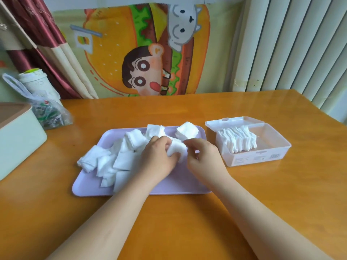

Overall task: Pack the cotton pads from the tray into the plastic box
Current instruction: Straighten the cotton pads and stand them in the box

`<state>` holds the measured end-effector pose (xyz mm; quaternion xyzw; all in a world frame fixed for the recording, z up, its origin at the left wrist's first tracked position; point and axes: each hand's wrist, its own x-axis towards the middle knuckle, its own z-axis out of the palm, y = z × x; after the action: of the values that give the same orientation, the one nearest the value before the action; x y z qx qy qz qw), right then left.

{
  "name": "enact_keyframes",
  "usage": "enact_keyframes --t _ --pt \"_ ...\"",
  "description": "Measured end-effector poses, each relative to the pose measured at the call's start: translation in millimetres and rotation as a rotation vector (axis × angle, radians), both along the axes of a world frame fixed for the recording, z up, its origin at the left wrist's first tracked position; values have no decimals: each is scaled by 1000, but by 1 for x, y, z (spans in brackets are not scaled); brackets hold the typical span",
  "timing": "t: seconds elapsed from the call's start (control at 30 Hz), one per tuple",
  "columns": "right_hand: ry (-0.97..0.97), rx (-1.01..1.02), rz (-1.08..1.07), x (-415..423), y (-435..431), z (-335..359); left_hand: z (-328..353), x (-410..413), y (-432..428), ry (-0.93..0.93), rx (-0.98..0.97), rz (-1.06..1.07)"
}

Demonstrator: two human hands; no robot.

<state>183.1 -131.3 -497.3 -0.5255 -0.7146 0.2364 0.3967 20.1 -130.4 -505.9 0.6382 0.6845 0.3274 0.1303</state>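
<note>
A lilac tray (pixel 90 186) lies in the middle of the wooden table with several white square cotton pads (pixel 112 156) heaped over its left and back parts. My left hand (pixel 157 158) grips a small stack of pads (pixel 174 149) above the tray's middle. My right hand (pixel 202 156) is beside it, its fingertips pinching the stack's right edge. To the right of the tray stands the clear plastic box (pixel 270 156) with its lid folded back. A row of pads (pixel 237 140) stands on edge in the box's left half.
A pale green box (pixel 20 139) with a brown top sits at the left table edge. Behind it are a clear bag of small packets (pixel 50 113) and a white pouch (pixel 37 81). A cartoon cloth hangs behind the table, with blinds at right.
</note>
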Motion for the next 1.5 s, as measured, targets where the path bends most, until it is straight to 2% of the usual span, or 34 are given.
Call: enact_keyframes --t 0.17,0.27,0.4,0.5,0.63,0.83,0.97,1.17,1.3,1.5 --pt "63 -84 37 2 -1 -8 -17 -2 -6 -85 134 -49" --pt "108 -117 85 5 1 -9 -20 -3 -9 -226 202 -67" --pt "145 -141 121 7 7 -11 -16 -1 -12 -461 193 -115" --pt "191 -175 139 6 9 -10 -15 -3 -14 -548 190 -141" --pt "250 -208 152 9 10 -12 -13 -2 -16 -544 190 -197" --pt "448 -291 201 9 9 -8 -14 -1 -15 -571 157 -174" --pt "351 -308 216 11 9 -8 -13 -1 -15 -555 233 -170" --pt "135 -315 176 7 5 -4 -17 -2 -13 -542 211 -144" --pt "209 -306 151 5 4 -2 -17 -2 -11 -577 142 -120" --pt "195 -355 173 4 2 0 -10 2 -15 -630 95 -204"
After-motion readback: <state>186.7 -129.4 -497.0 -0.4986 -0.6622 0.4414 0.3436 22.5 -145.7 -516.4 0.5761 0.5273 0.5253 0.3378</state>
